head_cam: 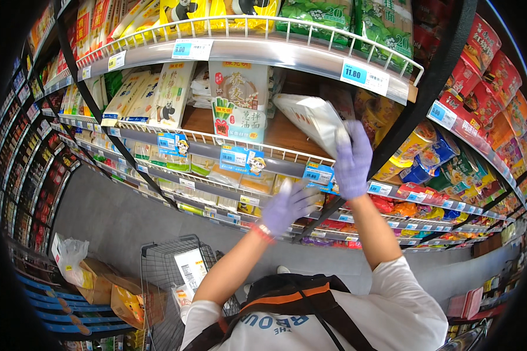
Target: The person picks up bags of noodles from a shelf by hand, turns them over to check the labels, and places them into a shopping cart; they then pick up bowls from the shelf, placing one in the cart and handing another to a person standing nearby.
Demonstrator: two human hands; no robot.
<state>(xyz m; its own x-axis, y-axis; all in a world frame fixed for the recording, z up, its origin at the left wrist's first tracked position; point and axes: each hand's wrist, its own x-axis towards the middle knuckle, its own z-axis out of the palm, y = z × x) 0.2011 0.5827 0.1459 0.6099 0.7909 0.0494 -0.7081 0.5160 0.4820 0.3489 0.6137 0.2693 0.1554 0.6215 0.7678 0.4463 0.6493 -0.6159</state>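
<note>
My right hand (353,162), in a lilac glove, grips the near edge of a white noodle packet (312,120) tilted above the right part of a wire-fronted shelf (285,152). In front of the shelf, my left hand (287,208), also gloved, has its fingers spread and holds nothing; it is slightly blurred. A grey and green noodle packet (238,103) stands upright at the middle of the same shelf. Further left lean white noodle packets with a panda picture (172,96). The far end of the held packet reaches under the shelf above.
Yellow and green noodle packs (316,19) fill the upper shelf. Cup noodles (415,140) stand to the right beyond a black upright (391,140). Below left is a wire shopping cart (151,263) holding white packets (192,267), beside cardboard boxes (97,278) on the floor.
</note>
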